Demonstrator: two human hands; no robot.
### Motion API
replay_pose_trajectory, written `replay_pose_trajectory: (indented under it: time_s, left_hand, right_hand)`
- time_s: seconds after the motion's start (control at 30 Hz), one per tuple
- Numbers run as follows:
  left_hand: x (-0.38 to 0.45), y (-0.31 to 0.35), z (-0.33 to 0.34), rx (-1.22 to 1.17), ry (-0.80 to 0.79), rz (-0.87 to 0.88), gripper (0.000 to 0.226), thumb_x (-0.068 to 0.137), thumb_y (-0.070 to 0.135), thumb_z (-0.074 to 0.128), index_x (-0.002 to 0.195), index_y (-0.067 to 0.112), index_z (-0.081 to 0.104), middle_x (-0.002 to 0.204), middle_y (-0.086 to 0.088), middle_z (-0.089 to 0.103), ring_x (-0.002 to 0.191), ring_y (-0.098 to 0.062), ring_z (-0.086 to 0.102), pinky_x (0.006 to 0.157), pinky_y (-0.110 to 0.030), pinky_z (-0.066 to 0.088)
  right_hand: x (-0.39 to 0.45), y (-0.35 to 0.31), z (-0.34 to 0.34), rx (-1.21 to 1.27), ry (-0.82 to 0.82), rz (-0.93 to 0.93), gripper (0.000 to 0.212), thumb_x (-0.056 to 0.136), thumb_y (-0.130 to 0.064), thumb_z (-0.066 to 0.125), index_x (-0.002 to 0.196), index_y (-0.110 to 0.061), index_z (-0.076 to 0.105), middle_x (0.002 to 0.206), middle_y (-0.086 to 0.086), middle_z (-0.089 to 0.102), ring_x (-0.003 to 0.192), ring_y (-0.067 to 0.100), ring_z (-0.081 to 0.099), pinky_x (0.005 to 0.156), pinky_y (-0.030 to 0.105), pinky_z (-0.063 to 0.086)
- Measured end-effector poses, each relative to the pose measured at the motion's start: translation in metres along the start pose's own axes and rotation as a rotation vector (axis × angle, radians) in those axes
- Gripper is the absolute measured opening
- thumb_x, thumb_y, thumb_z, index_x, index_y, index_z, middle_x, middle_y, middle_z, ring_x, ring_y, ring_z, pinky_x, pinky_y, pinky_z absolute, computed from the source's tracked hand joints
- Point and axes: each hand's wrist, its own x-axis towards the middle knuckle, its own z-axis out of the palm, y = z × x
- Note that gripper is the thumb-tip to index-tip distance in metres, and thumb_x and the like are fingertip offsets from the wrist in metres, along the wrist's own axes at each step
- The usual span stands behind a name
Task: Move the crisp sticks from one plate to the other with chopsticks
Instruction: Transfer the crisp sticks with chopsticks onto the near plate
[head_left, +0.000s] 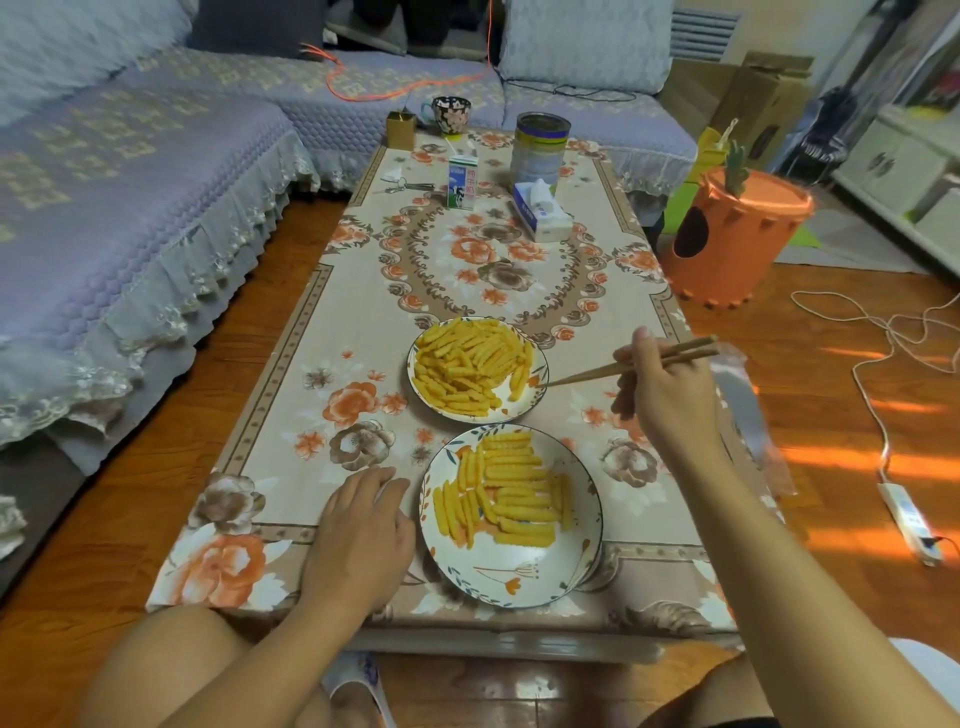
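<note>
Two white plates stand on the flowered table. The far plate (540, 364) holds a loose heap of yellow crisp sticks (467, 364). On the near plate (519, 577) more crisp sticks (511, 491) lie in rows. My right hand (662, 395) is shut on a pair of brown chopsticks (597, 371), to the right of the far plate. Their tips reach the far plate's right rim and hold no stick. My left hand (361, 530) rests flat on the table, fingers apart, just left of the near plate.
At the table's far end stand a milk carton (462, 182), a tin can (540, 148), a tissue box (543, 213) and a cup (451, 113). A clear plastic bag (748, 415) lies at the right table edge. A sofa runs along the left; an orange bin (737, 236) stands on the right.
</note>
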Motion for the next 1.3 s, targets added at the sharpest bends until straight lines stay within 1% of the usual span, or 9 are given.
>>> replay_pose_trajectory:
  time_s: [0.3,0.53,0.67,0.73,0.83,0.93,1.03,1.2,1.3]
  left_hand:
    - [0.001,-0.001,0.001,-0.015,0.021,0.005,0.049,0.090,0.032,0.034,0.121,0.017,0.069,0.128,-0.002,0.062,0.123,-0.024,0.054,0.099,-0.045,0.053]
    - [0.001,-0.001,0.002,-0.016,0.014,-0.004,0.049,0.090,0.031,0.034,0.124,0.018,0.067,0.132,-0.001,0.059,0.126,-0.024,0.052,0.102,-0.045,0.051]
    - [0.001,-0.001,0.001,-0.018,0.008,-0.012,0.048,0.091,0.031,0.037,0.127,0.019,0.066,0.135,-0.001,0.058,0.129,-0.024,0.051,0.105,-0.045,0.049]
    - [0.001,-0.001,0.001,-0.014,0.007,-0.010,0.051,0.091,0.032,0.033,0.127,0.018,0.066,0.135,-0.002,0.059,0.129,-0.024,0.051,0.105,-0.045,0.049]
    - [0.001,-0.001,0.001,-0.013,0.007,-0.003,0.053,0.091,0.034,0.030,0.127,0.018,0.066,0.135,-0.002,0.059,0.129,-0.024,0.050,0.105,-0.045,0.048]
    - [0.000,-0.002,0.001,-0.019,0.003,-0.007,0.050,0.092,0.032,0.035,0.128,0.018,0.065,0.137,-0.002,0.058,0.131,-0.024,0.049,0.106,-0.045,0.047]
    - [0.001,-0.001,0.001,-0.016,-0.007,-0.012,0.046,0.093,0.030,0.040,0.132,0.018,0.063,0.140,-0.002,0.056,0.134,-0.024,0.047,0.108,-0.045,0.045]
    - [0.000,0.000,0.001,-0.016,-0.016,-0.016,0.049,0.094,0.031,0.037,0.134,0.018,0.062,0.143,-0.002,0.055,0.136,-0.023,0.045,0.110,-0.044,0.043]
    - [-0.001,0.000,0.001,-0.013,-0.014,-0.014,0.050,0.093,0.032,0.036,0.133,0.018,0.063,0.142,-0.002,0.055,0.135,-0.023,0.046,0.109,-0.044,0.044]
  right_hand:
    - [0.028,0.012,0.073,-0.236,0.016,-0.059,0.063,0.105,-0.047,0.047,0.068,0.000,0.067,0.054,0.015,0.065,0.053,0.032,0.067,0.062,0.051,0.057]
    - [0.034,0.002,0.085,-0.445,-0.011,-0.131,0.067,0.109,-0.047,0.030,0.070,-0.004,0.062,0.063,0.011,0.064,0.062,0.031,0.062,0.062,0.041,0.047]
    - [0.038,-0.005,0.062,-0.234,0.097,-0.012,0.060,0.107,-0.052,0.031,0.076,-0.011,0.062,0.072,0.009,0.067,0.060,0.032,0.068,0.063,0.050,0.058]
    - [0.034,-0.017,0.040,-0.102,0.127,0.060,0.059,0.109,-0.046,0.035,0.083,-0.004,0.066,0.071,0.009,0.066,0.050,0.021,0.065,0.052,0.039,0.055]
    - [0.011,-0.038,0.001,0.092,-0.061,0.074,0.056,0.111,-0.038,0.037,0.081,0.000,0.065,0.053,0.007,0.054,0.037,0.015,0.049,0.040,0.027,0.041]
    - [-0.026,-0.041,-0.025,-0.047,-0.423,-0.030,0.056,0.110,-0.036,0.038,0.079,0.000,0.067,0.049,0.006,0.051,0.041,0.018,0.045,0.040,0.025,0.037]
    - [-0.062,-0.031,-0.032,-0.158,-0.641,-0.113,0.054,0.104,-0.042,0.040,0.076,-0.008,0.070,0.051,0.000,0.052,0.045,0.014,0.046,0.045,0.022,0.037]
    - [-0.078,-0.012,-0.032,-0.346,-0.704,-0.299,0.047,0.102,-0.048,0.044,0.080,-0.017,0.072,0.060,-0.018,0.059,0.058,0.005,0.056,0.055,0.017,0.036]
    - [-0.072,-0.010,-0.035,-0.377,-0.629,-0.353,0.048,0.099,-0.058,0.049,0.080,-0.019,0.069,0.067,-0.001,0.063,0.064,0.016,0.059,0.061,0.036,0.044]
